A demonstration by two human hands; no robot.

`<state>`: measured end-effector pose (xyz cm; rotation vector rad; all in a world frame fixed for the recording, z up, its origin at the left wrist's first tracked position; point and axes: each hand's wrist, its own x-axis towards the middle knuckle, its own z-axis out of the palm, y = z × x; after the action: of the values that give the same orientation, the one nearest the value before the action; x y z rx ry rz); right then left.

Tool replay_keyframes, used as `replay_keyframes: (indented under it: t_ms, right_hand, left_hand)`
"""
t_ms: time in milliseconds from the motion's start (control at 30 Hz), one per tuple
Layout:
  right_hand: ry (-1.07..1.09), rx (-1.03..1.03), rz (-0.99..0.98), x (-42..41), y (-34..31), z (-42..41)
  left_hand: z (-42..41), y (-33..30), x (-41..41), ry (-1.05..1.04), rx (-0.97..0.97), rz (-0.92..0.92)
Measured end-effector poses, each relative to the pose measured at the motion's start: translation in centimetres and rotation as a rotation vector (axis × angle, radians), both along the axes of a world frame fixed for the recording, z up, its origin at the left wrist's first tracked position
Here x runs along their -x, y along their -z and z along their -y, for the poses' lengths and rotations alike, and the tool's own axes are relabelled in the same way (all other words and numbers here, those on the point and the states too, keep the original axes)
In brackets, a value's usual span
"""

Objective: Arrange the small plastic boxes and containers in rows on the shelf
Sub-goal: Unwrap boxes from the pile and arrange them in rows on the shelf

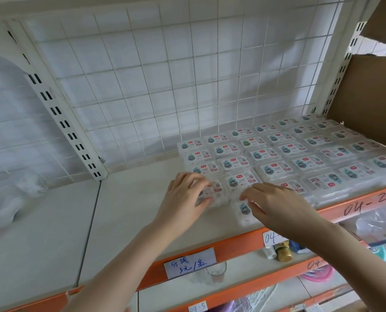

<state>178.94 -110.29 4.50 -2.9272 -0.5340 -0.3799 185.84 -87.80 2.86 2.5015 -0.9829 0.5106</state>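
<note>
Your left hand (188, 194) curls round one small clear plastic box (212, 194) at the near left corner of the block, thumb on its near side and fingers over its far edge. Your right hand (275, 206) hovers with fingers loosely bent over another box (244, 210) just to the right and nearer; whether those fingertips touch it or pinch it you cannot tell from this view

Each box is a flat, rounded-corner transparent case with a white label on top showing a teal cartoon figure, a small red mark and a strip of print. The rows of boxes (289, 154) run from the wire grid back panel (165, 82) toward you, packed touching one another, and stretch right as far as the cardboard carton (372, 97)

On the white shelf (131, 199), open surface lies to the left of the block, up to the slotted upright (59, 118) and beyond it, where a white bag (7, 194) slumps. The orange front edge (232, 242) runs just near your right hand's box, carrying a handwritten price tag (189, 262)

The gripped box sits beside the near end of the leftmost row, the right-hand one nearer to you, close to the edge
</note>
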Motion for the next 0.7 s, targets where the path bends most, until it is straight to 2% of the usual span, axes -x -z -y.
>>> replay_keyframes:
  t_ms: [100, 167, 267, 367, 500, 700]
  right_hand:
    - [0.032, 0.134, -0.08, 0.9, 0.2, -0.3]
    - [0.026, 0.146, -0.123, 1.3, 0.2, -0.6]
    - [0.021, 0.178, -0.134, 1.5, 0.1, -0.5]
    - [0.024, 0.201, -0.107, 1.4, 0.2, -0.5]
    - [0.043, 0.17, -0.103, 0.9, -0.1, -0.6]
    - [0.071, 0.054, 0.012, 0.3, 0.1, 0.2]
  left_hand:
    - [0.6, 0.1, 1.7, 0.051, 0.066, 0.082]
    - [1.2, 0.3, 2.8, 0.105, 0.072, 0.056]
    - [1.7, 1.1, 3.6, 0.118, 0.041, -0.062]
    - [2.2, 1.4, 4.1, 0.107, -0.011, -0.256]
    - [3.2, 1.6, 4.4, 0.109, -0.065, -0.362]
    - [2.8, 1.8, 4.5, 0.087, 0.009, -0.317]
